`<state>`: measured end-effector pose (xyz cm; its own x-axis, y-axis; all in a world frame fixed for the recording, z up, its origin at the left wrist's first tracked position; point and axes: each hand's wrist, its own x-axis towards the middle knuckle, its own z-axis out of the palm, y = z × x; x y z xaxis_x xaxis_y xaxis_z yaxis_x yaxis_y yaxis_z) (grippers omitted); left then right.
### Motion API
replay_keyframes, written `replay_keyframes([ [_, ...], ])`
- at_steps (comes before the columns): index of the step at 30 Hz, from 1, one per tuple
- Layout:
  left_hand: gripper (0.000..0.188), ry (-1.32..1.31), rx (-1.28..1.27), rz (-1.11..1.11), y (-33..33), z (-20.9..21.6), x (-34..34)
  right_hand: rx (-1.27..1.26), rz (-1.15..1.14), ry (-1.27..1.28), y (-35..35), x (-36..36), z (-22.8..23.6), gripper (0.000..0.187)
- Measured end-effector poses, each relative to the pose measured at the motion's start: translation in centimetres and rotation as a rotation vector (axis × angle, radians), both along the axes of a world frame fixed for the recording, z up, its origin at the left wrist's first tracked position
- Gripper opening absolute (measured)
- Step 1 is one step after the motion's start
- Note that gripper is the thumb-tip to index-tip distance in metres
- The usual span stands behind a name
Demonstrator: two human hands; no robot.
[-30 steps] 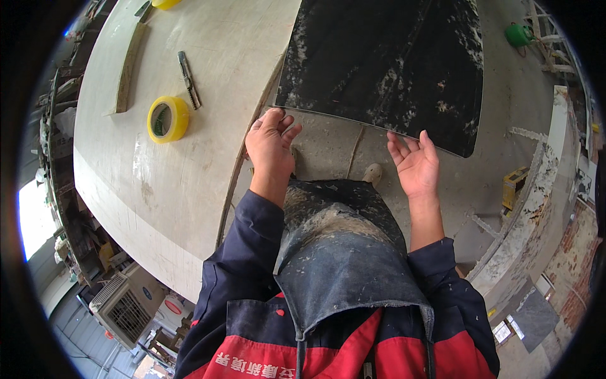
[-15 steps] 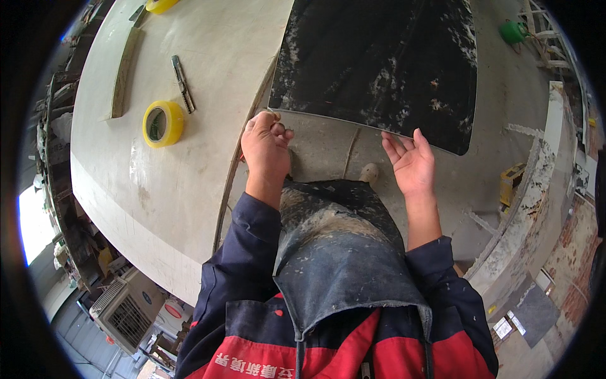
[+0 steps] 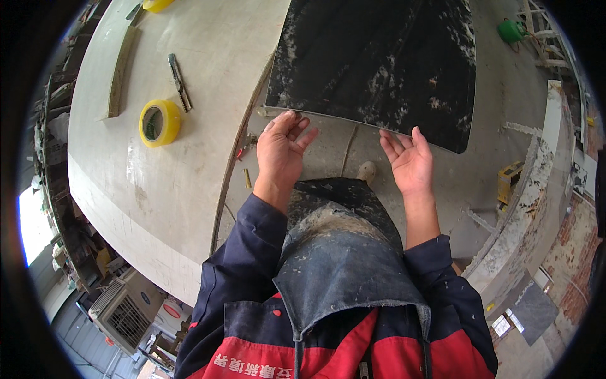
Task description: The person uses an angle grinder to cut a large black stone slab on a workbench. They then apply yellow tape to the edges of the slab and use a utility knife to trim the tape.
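Observation:
A black panel [image 3: 372, 69], flat and scuffed with white marks, slopes away from me and leaves the view at the top. My right hand [image 3: 410, 161] is palm up at its near edge, fingertips at the underside and thumb against the rim. Close to the panel's near left corner is my left hand [image 3: 281, 151], its thumb tip at the edge and its loosely bent fingers apart, with nothing seen in them. On the pale table to the left lie a yellow tape roll [image 3: 172, 123] and a utility knife [image 3: 180, 82].
A narrow wooden strip [image 3: 120, 76] and another yellow tape roll [image 3: 156, 4] lie farther up the pale table [image 3: 145, 189]. A whitish, chipped ledge [image 3: 530, 208] runs along my right, a yellow tool [image 3: 510, 183] beside it. A green object [image 3: 511, 30] is at the far right.
My left hand has shifted right along the panel's edge, away from the corner, and its fingers have loosened. My right hand and the panel have hardly moved.

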<state>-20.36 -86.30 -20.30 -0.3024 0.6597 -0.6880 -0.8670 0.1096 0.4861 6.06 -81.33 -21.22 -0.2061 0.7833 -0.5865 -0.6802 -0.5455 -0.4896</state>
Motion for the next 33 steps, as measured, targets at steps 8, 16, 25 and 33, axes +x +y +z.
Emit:
replay_keyframes([
  [8,0.011,0.034,0.031,-0.055,0.1,0.4,-0.5,0.012,0.011,-0.010,0.0,0.2,-0.2,0.034],
  [16,0.007,-0.024,0.069,0.011,0.1,0.1,0.5,-0.008,-0.016,-0.003,0.0,0.1,-0.2,0.033],
  [25,0.007,-0.064,0.010,0.027,0.5,0.7,1.9,-0.006,-0.010,-0.002,0.0,0.1,-0.5,0.032],
  [33,0.006,-0.138,0.052,0.011,0.1,-0.2,3.2,0.014,-0.011,-0.022,0.0,0.0,-0.2,0.033],
])
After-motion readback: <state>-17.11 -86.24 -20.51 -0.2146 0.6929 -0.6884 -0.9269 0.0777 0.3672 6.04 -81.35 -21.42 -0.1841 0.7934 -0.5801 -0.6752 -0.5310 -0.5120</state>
